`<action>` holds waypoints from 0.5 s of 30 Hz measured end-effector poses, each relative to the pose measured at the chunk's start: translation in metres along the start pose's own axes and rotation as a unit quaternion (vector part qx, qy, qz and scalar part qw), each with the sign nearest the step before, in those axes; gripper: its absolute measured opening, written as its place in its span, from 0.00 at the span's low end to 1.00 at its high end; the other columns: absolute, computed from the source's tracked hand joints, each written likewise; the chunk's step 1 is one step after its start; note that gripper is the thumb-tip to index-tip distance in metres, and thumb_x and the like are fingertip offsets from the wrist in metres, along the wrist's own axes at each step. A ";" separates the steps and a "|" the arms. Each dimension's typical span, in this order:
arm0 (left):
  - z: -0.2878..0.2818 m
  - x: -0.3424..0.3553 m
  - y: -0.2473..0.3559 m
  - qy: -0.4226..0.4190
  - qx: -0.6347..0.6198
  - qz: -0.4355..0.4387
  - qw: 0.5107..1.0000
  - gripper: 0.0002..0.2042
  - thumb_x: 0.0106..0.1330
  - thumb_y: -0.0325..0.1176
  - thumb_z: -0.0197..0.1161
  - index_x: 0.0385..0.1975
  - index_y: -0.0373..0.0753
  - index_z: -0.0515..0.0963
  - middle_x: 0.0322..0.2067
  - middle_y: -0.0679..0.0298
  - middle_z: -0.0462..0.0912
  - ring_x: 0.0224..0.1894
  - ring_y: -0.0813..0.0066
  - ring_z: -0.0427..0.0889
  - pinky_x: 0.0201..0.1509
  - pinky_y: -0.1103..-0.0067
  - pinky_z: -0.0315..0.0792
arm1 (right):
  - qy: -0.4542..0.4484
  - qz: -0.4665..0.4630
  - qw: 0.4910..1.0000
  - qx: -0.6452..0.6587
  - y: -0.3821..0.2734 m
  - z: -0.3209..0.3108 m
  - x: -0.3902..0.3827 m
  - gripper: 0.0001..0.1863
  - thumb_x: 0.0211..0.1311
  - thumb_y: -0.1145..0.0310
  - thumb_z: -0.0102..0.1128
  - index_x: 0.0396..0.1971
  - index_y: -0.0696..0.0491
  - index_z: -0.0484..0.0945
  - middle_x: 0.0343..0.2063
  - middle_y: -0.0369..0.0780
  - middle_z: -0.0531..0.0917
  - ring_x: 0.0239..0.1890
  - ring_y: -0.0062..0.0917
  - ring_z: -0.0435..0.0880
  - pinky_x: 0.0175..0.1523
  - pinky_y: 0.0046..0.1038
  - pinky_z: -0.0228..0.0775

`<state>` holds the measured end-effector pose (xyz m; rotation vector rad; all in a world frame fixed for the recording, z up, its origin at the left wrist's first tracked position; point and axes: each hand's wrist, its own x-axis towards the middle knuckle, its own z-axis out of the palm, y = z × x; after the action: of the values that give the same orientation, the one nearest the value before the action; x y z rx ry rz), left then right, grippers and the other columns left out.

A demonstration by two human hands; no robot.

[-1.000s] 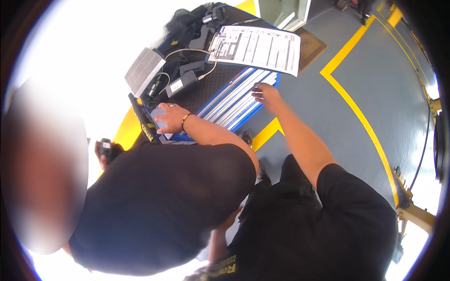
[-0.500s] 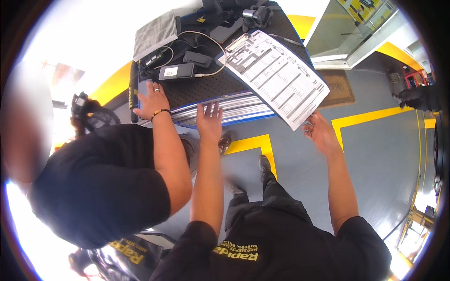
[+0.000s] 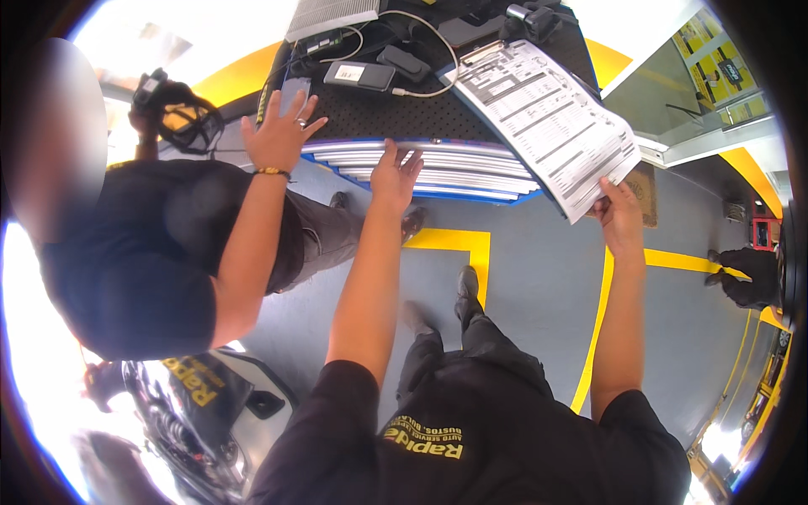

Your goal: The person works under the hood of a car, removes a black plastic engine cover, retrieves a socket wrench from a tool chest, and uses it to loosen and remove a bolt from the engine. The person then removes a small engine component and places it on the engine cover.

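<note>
My right hand (image 3: 621,220) pinches the lower right corner of a printed paper form (image 3: 560,126), and the sheet bows up a little there. The form lies on a dark clipboard (image 3: 497,128) with a metal clip at its far end; the board's near end juts past the cabinet edge. My left hand (image 3: 396,178) rests its outstretched fingertips at the front edge of a blue tool cabinet (image 3: 522,199), over its pale drawer fronts, holding nothing. Left of it, a co-worker's spread hand (image 3: 280,139), with a ring and beaded bracelet, is over the cabinet's near left corner.
On the black perforated top (image 3: 353,114) lie a dark handheld device (image 3: 359,76) with a white label, a pale cable (image 3: 454,59) and a pleated filter (image 3: 332,17). The co-worker (image 3: 160,244) stands close at left. A glass door (image 3: 673,93) is at far right.
My right hand has closed on the form's corner, which now bows upward. The co-worker's hand has lifted and spread from the cabinet corner. The whole view has shifted.
</note>
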<state>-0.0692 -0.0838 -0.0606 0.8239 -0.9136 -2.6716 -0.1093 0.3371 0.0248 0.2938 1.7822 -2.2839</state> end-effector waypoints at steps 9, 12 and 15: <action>-0.039 -0.040 0.004 0.034 0.069 -0.002 0.997 0.23 0.75 0.45 0.64 0.55 0.30 0.70 0.49 0.53 0.76 0.48 0.57 0.84 0.52 0.68 0.84 | 0.013 0.021 0.996 -0.086 -0.005 -0.024 0.029 0.12 0.68 0.62 0.68 0.46 0.51 0.82 0.32 0.28 0.81 0.30 0.12 0.76 0.40 0.19 0.69; -0.054 -0.068 0.008 0.039 0.093 -0.034 0.994 0.18 0.77 0.45 0.61 0.53 0.36 0.73 0.48 0.57 0.78 0.52 0.61 0.82 0.58 0.68 0.79 | 0.018 0.025 0.994 -0.106 -0.003 -0.026 0.028 0.13 0.69 0.60 0.67 0.46 0.51 0.81 0.32 0.28 0.81 0.31 0.13 0.77 0.41 0.20 0.69; -0.068 -0.093 0.008 0.037 0.104 -0.045 0.993 0.18 0.76 0.45 0.62 0.53 0.36 0.73 0.48 0.57 0.79 0.51 0.60 0.82 0.58 0.67 0.79 | 0.034 0.019 0.988 -0.147 -0.002 -0.024 0.028 0.13 0.70 0.58 0.65 0.46 0.51 0.81 0.32 0.28 0.81 0.32 0.13 0.77 0.41 0.21 0.68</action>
<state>0.0458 -0.0910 -0.0588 1.0254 -1.1774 -2.6308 -0.1359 0.3589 0.0127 0.3515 2.0934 -1.9698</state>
